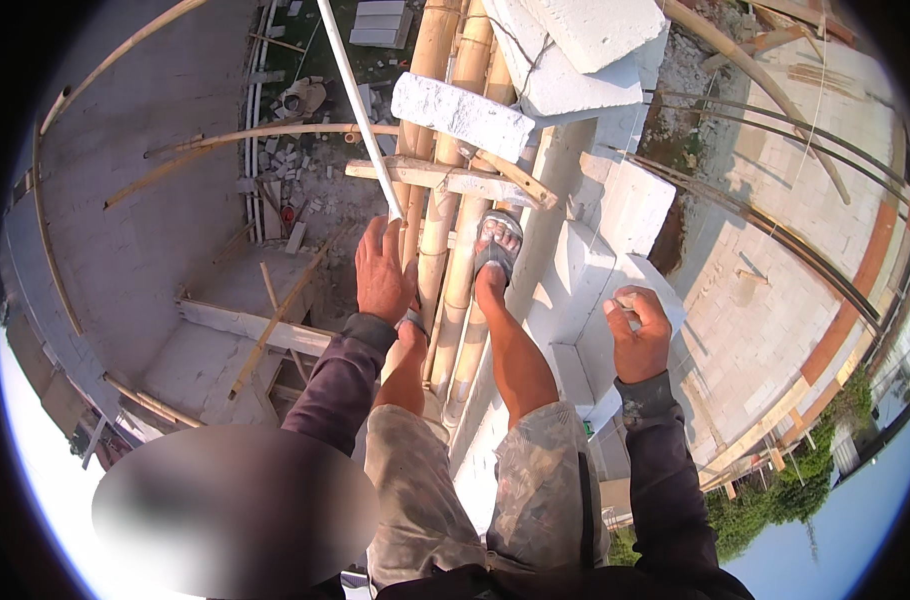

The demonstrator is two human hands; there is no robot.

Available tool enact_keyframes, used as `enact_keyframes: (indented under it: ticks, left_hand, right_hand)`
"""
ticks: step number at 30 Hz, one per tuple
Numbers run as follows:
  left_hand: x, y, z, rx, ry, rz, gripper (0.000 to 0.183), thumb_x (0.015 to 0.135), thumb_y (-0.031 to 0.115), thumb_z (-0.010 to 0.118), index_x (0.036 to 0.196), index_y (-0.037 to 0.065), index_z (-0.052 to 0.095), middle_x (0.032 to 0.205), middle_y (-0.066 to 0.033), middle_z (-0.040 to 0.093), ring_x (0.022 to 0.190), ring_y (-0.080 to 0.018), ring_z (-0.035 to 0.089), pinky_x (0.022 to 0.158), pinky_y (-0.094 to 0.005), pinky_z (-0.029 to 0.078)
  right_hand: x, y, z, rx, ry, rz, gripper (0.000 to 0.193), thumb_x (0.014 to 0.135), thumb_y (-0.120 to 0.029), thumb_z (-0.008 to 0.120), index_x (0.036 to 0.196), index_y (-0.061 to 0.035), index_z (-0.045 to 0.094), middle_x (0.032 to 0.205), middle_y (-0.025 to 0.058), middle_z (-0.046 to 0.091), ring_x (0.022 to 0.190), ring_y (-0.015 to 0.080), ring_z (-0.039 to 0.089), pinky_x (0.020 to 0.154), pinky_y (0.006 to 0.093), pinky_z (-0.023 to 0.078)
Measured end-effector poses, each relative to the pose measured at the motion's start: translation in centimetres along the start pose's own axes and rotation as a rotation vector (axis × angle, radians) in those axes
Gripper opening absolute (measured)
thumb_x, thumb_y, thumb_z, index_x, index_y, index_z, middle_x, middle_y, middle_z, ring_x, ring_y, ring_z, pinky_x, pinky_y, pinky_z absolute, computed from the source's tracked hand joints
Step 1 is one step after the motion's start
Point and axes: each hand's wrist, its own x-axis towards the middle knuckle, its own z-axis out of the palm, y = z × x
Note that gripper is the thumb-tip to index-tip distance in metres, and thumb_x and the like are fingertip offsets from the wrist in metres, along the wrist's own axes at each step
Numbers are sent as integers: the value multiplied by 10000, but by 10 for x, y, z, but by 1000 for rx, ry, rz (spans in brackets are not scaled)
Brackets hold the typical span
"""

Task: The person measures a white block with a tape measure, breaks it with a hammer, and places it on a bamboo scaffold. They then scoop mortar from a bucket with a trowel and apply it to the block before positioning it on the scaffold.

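Note:
My left hand [383, 272] is over the bamboo poles [442, 215], its fingers loosely bent and apart from the thumb. Just beyond its fingertips is the lower end of a thin white pole [355, 95]; whether they touch is unclear. My right hand [639, 332] hovers above the white block wall [585, 270], fingers curled in with the thumb against them. Anything inside that hand is hidden. A white block [462, 115] lies across the bamboo ahead of my feet, beyond a short wooden crosspiece [445, 182].
Larger white blocks [585, 75] are stacked at the far end. My sandalled right foot [498, 245] stands on the bamboo walkway. Down on the left lies a rubble-strewn floor [310, 160]. Bamboo props [275, 130] cross that drop. At right, a block wall [775, 260] has dark bars alongside.

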Motion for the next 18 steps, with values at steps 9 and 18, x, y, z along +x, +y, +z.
enact_keyframes:
  ticks: [9,18]
  left_hand:
    - [-316,-89,-37,94,-301,-740,534,718,140,781,1173,-13,548,1296,-208,465,1237,-400,484,1017,-451,457]
    - [-442,-65,20,-144,-374,-1264,478,763,248,769,1151,11,619,1188,-248,615,1118,-413,602,963,-465,498]
  right_hand:
    - [96,-118,-170,-1219,4,-301,159,876,-124,661,1002,-38,614,1115,181,636,1033,376,639,873,478,508]
    - [138,-65,-224,-1396,-121,-169,168,920,-51,618,1073,-119,618,904,231,686,906,455,677,747,539,533]
